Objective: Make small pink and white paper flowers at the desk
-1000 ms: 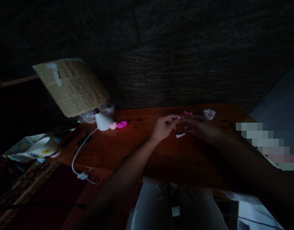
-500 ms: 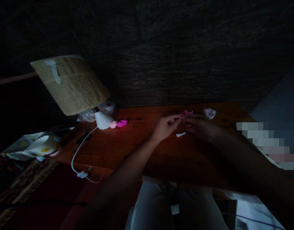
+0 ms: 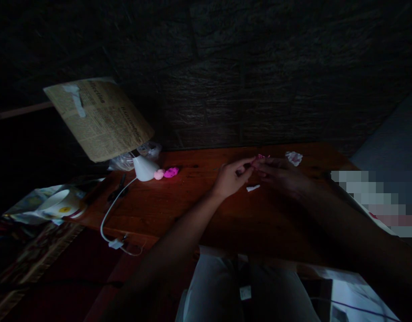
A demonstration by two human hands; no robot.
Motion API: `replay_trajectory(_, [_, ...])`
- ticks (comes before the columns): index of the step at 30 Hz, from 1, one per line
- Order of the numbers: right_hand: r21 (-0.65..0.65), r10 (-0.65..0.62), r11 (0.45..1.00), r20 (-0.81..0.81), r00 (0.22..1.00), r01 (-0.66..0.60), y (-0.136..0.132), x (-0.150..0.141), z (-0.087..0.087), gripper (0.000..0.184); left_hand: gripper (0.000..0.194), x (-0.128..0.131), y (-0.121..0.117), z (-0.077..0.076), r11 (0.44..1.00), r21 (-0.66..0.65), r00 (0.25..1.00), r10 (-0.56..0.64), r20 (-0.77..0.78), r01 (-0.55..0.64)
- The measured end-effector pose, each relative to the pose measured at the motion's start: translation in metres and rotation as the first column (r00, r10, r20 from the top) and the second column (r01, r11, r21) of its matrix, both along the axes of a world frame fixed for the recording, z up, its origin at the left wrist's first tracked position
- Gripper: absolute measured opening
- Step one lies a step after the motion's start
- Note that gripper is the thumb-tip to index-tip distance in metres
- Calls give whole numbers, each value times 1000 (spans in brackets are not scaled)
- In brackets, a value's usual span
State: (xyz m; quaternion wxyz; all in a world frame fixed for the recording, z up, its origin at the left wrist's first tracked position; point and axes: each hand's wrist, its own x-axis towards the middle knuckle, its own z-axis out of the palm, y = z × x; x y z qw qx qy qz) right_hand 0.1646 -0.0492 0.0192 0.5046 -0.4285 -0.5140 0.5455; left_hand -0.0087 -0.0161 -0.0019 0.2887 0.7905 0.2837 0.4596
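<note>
My left hand [image 3: 231,176] and my right hand [image 3: 277,175] meet fingertip to fingertip above a dim wooden table [image 3: 179,210]. Both pinch a tiny object between them that I cannot make out. A small pink scrap [image 3: 261,157] lies just behind the fingers, and a white paper scrap [image 3: 252,188] lies on the table under them. A crumpled white and pink piece [image 3: 293,158] sits to the right.
A white lamp base [image 3: 144,168] with a newspaper shade [image 3: 100,117] stands at the left, its cord [image 3: 109,214] trailing off the table edge. Two pink lumps [image 3: 167,173] lie beside it. A white cup [image 3: 60,205] and dark scissors [image 3: 116,192] sit further left. A dark wall rises behind.
The hands have stayed together at the same spot, with only slight finger movement. The white tip seen earlier between the fingers is hidden now.
</note>
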Motion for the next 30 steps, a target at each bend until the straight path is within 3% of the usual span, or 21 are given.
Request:
replay_trajectory(9, [74, -45, 996, 56, 997, 41, -1, -2, 2, 37, 35, 1, 0, 1, 1000, 0, 1000, 5, 5, -5])
replay_trajectory(21, [-112, -46, 993, -108, 993, 34, 3, 2, -3, 33, 38, -2, 4, 1, 994, -93, 998, -54, 29, 56])
replay_trajectory(30, [-102, -1, 995, -123, 992, -12, 5, 3, -9, 26, 35, -1, 5, 3, 980, -190, 998, -50, 47, 58])
